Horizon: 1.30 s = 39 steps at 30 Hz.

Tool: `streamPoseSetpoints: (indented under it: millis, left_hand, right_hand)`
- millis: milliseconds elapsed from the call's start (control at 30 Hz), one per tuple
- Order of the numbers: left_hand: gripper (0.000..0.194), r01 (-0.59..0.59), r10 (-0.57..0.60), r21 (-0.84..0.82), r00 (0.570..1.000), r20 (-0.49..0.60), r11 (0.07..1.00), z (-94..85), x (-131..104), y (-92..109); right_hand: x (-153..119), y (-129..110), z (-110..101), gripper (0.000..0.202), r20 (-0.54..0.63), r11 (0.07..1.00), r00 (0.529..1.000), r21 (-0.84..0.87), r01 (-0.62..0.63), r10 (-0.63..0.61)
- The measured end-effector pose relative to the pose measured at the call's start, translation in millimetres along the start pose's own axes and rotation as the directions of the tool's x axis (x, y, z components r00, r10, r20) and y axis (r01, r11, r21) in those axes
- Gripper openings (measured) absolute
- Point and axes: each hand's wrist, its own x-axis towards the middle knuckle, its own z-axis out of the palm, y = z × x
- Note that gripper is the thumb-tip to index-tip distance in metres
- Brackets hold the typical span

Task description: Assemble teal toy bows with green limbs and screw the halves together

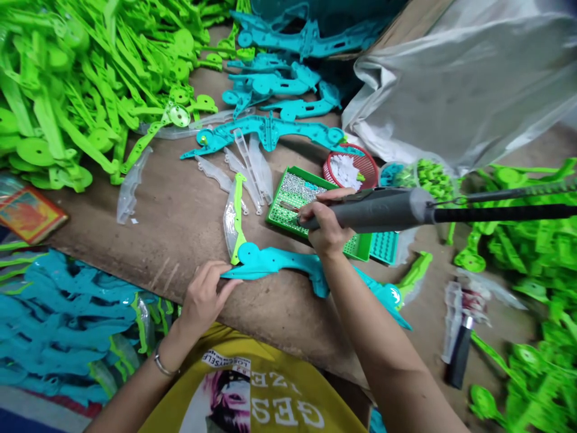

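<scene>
My left hand point(208, 296) pinches the pointed left end of a long teal plastic part point(279, 260) lying near the table's front edge. A lime-green strip with a clear piece point(234, 219) stands out from that end, and another green strip point(417, 272) is at its right end. My right hand point(328, 225) is closed around a grey power screwdriver point(383, 210), held level with its tip over a green tray point(365, 248) of small screws. Part of the teal piece is hidden behind my right forearm.
A red basket point(370, 165) of white bits and a tub of green pieces point(430, 179) sit behind the tray. Lime-green parts point(90, 78) heap at the left and right. Teal parts point(270, 129) lie at the back. A black-handled tool point(460, 355) rests at right.
</scene>
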Motion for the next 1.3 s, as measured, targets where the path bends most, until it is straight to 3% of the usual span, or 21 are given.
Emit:
streamPoseSetpoints:
  millis: [200,367,467,567,700,900,1200,1300]
  left_hand:
    - [0.024,-0.009,0.009,-0.004,1.000,-0.009,1.000,-0.7,3,2]
    - [0.022,-0.016,0.016,-0.037,1.000,0.002,0.999,-3.2,4,3]
    - [0.020,-0.008,0.008,-0.043,1.000,0.009,0.999,-3.8,3,3]
    - [0.019,0.007,-0.006,-0.054,1.000,0.026,0.999,-3.6,2,3]
    - [0.019,0.018,-0.017,-0.049,1.000,0.022,0.999,-3.1,2,3]
    - [0.019,0.020,-0.018,-0.062,0.999,0.030,0.998,-3.5,1,3]
    - [0.018,0.036,-0.033,-0.088,0.999,0.039,0.995,-5.0,2,3]
    - [0.035,0.099,-0.102,-0.140,0.995,-0.016,0.985,-7.7,8,10]
  right_hand:
    - [2,0,0,0.016,0.019,1.000,1.000,-0.009,-0.019,0.019]
    - [5,-31,13,0.016,-0.055,0.999,0.998,0.042,0.022,-0.020]
    - [-4,-58,29,0.013,0.035,0.991,0.999,0.136,0.014,-0.019]
    - [-20,-72,46,0.009,0.166,0.974,0.985,0.215,-0.072,0.036]
    - [-40,-66,58,0.015,0.193,0.945,0.973,0.274,-0.177,0.126]
    - [-49,-50,57,0.021,0.218,0.930,0.945,0.224,-0.290,0.242]
    - [-49,-53,62,0.017,0.218,0.949,0.964,0.240,-0.203,0.151]
    - [-47,-61,66,0.016,0.199,0.941,0.969,0.272,-0.201,0.149]
